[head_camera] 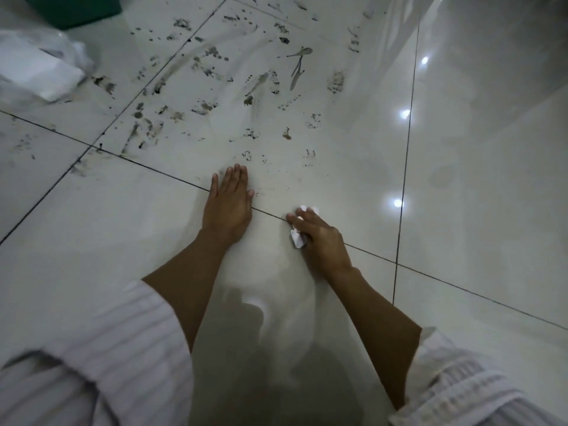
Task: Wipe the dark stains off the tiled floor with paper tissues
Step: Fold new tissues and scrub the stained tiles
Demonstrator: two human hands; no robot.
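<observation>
A pale glossy tiled floor (479,186) fills the view, crossed by thin dark grout lines (159,172) and dotted on the right with three bright light reflections (398,203). Dark stains (212,66) — smears, streaks and small spots — are spread over the upper middle tile, thickest toward the upper left and thinning toward the hands. The near tiles below the diagonal grout line are seen largely unmarked. Two forearms are extended from ribbed white sleeves (101,361) at the bottom corners.

At the upper left a crumpled clear plastic bag holding white paper (46,72) is seen lying on the floor, blurred, and behind it the corner of a green container (76,7) is cut off by the frame edge.

The left hand (229,199) is laid flat on the floor across the grout line, fingers straight and together, nothing held. The right hand (318,233) is placed just beside it, apart from it, pressed down on the same line with its fingers curled over a crumpled white paper tissue (297,238) — bits of tissue are visible beyond the fingertips and beneath the palm edge, well short of the heavy stains.
</observation>
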